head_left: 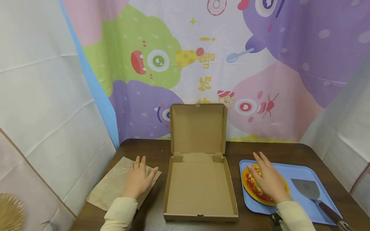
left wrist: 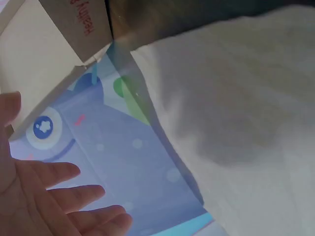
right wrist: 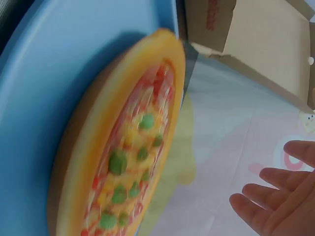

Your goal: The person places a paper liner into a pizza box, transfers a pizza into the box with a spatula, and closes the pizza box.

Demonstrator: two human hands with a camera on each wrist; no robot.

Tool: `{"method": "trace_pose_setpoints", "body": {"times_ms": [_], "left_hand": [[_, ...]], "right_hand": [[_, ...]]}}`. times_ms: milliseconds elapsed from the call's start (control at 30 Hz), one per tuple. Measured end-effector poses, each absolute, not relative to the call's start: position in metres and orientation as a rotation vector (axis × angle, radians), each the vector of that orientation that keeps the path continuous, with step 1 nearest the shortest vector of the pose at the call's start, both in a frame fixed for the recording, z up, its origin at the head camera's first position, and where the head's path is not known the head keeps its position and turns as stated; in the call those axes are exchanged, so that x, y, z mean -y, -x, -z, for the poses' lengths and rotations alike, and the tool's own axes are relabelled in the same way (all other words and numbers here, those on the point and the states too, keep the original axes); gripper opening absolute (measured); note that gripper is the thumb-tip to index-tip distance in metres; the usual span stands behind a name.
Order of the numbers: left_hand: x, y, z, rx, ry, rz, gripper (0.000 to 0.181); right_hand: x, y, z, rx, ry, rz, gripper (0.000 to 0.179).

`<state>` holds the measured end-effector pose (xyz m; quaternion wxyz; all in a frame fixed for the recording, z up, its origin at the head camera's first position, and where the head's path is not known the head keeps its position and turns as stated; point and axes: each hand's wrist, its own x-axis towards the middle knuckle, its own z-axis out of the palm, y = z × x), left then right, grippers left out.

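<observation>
An opened cardboard pizza box [head_left: 200,187] stands mid-table in the head view, its lid raised at the back. To its left, my left hand [head_left: 138,179] is over a sheet of brown paper [head_left: 108,186], fingers spread and holding nothing. My right hand [head_left: 268,181], fingers extended, is above a small pizza [head_left: 251,184] that lies on a blue tray [head_left: 289,170]. In the right wrist view a gap shows between the right hand [right wrist: 280,196] and the pizza [right wrist: 128,167]. The left wrist view shows the left hand [left wrist: 59,201] apart from the paper [left wrist: 236,98].
A spatula [head_left: 307,189] with a metal blade and brown handle lies on the tray's right side, its handle reaching past the tray's edge. Behind the dark wooden table [head_left: 144,147] hangs a cartoon-printed curtain [head_left: 185,73]. Pale cloth walls [head_left: 43,96] close in the sides.
</observation>
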<state>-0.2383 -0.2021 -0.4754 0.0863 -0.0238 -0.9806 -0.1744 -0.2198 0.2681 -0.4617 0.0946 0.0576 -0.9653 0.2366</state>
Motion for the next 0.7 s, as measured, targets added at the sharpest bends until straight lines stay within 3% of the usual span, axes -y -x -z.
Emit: {"method": "trace_pose_setpoints", "body": {"times_ms": [700], "left_hand": [[0.267,0.239,0.482,2.922,-0.05,0.548,0.071]], "right_hand": [[-0.237,0.226,0.479,2.847,-0.212,-1.112,0.069]]}}
